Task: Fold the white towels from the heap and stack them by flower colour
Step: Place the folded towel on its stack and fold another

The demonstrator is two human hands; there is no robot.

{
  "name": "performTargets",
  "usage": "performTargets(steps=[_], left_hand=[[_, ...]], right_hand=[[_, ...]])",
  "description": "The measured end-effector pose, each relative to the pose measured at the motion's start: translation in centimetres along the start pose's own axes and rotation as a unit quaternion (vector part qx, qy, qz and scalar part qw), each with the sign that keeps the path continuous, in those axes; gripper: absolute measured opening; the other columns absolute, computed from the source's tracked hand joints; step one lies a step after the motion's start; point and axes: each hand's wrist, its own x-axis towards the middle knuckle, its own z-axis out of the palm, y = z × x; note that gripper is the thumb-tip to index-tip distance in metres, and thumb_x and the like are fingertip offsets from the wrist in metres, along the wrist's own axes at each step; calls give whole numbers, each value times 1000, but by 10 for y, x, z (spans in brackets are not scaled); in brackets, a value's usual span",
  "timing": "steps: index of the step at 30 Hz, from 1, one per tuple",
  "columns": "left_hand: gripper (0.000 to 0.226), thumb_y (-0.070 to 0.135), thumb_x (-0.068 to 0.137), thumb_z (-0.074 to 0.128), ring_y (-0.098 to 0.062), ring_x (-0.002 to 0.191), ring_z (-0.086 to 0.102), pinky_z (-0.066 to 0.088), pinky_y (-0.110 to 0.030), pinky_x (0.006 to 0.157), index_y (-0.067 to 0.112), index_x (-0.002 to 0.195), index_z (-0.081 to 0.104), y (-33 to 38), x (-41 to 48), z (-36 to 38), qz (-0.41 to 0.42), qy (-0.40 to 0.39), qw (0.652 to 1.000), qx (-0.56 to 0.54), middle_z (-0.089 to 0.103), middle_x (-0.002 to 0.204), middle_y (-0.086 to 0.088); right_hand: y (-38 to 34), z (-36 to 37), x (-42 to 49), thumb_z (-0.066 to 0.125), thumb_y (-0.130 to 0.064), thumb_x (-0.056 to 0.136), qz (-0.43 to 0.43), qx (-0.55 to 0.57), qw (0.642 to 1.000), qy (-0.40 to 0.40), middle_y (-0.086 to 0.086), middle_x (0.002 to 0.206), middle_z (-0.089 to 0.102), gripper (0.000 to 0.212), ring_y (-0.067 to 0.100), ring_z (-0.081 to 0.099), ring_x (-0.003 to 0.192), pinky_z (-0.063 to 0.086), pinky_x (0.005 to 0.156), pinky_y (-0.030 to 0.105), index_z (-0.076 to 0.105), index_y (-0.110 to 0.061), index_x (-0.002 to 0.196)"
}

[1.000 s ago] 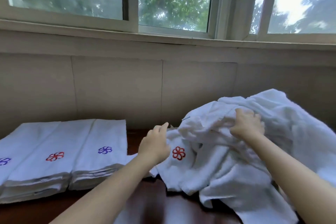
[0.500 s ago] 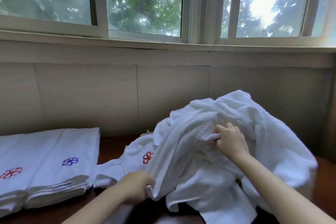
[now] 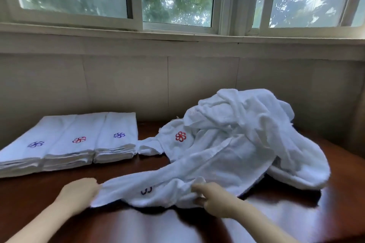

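L→R, head view. Three folded stacks (image 3: 69,144) far L on table (image 3: 296,219), side by side, top flowers blue / red / blue. L hand (image 3: 79,193): fingers curled, pinching L edge of pulled towel (image 3: 197,175). Towel: drawn out toward person, long axis approx. L–R between the hands, far part running up-R, overlapped w/ heap (image 3: 246,128); can't tell if fully free. Blue flower (image 3: 146,190) partly hidden in a fold, between the hands, nearer L hand. R hand (image 3: 213,201): grips bunched R portion, forefinger extended, other fingers curled into cloth. Heap behind & R of hands; a red-flower towel (image 3: 180,136) at its L side. Judgement: next = spread along L–R axis; likely goes to a blue stack, L hand nearer those.
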Motion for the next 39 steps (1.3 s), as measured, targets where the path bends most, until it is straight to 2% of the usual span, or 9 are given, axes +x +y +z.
performTargets(steps=[3,8,13,16,22,28,31,34,39], left_hand=[[20,11,86,40,-15,103,57,43,-25,75,29,84,49,-9,-21,-8,-34,0,999,-12,58,112,5],[77,8,75,59,-5,135,27,25,-21,109,30,144,33,43,-52,-15,162,38,950,-263,32,142,14],[23,19,76,62,-17,114,49,34,-22,82,18,98,67,40,-70,4,229,95,968,-48,54,118,3],[41,10,18,82,-13,53,58,34,-13,45,25,47,58,10,-88,12,247,126,960,33,55,58,10],[40,-1,22,78,-15,38,50,32,-14,38,22,37,49,-65,-109,23,180,159,966,90,48,46,7],[21,10,89,38,-17,99,56,37,-25,77,21,83,54,-128,-124,15,-68,-21,994,84,61,100,6],[25,17,85,41,-16,112,44,31,-30,96,28,104,53,-125,-123,13,-39,-57,994,86,48,109,9],[71,24,72,55,-5,135,16,15,-32,113,43,137,32,-101,-128,20,35,-71,996,-39,25,136,19],[53,1,67,47,-13,112,42,27,-22,93,33,108,40,-54,-130,18,128,-31,991,-19,37,111,11]], right_hand=[[-47,24,-8,48,-14,92,-31,58,998,-2,2,87,49,13,21,48,84,35,72,33,41,-20,83],[-130,51,-4,50,-11,93,-107,193,975,-14,-9,77,43,30,10,41,75,33,69,27,39,-27,70],[-145,70,-14,60,-28,90,-119,223,967,-46,-3,90,58,15,1,50,79,40,74,9,64,-16,99],[-122,66,-16,55,-25,91,-59,207,976,13,-3,101,67,19,9,60,96,47,90,26,67,-15,103],[-72,62,-5,38,-35,97,144,-47,977,147,4,122,54,29,25,50,114,38,91,34,55,-17,113],[-72,67,12,43,-55,91,128,-87,985,74,-2,143,39,48,23,34,133,25,110,42,45,-29,132],[-81,74,12,42,-68,85,69,-83,994,-11,-2,156,19,66,26,15,144,16,116,41,31,-36,142],[-87,78,11,36,-71,86,76,-82,993,-43,-2,160,2,67,32,-2,147,3,116,50,20,-43,145],[-92,70,9,44,-63,88,64,-55,993,-83,0,160,-4,66,31,-8,147,-3,115,51,19,-43,146]])
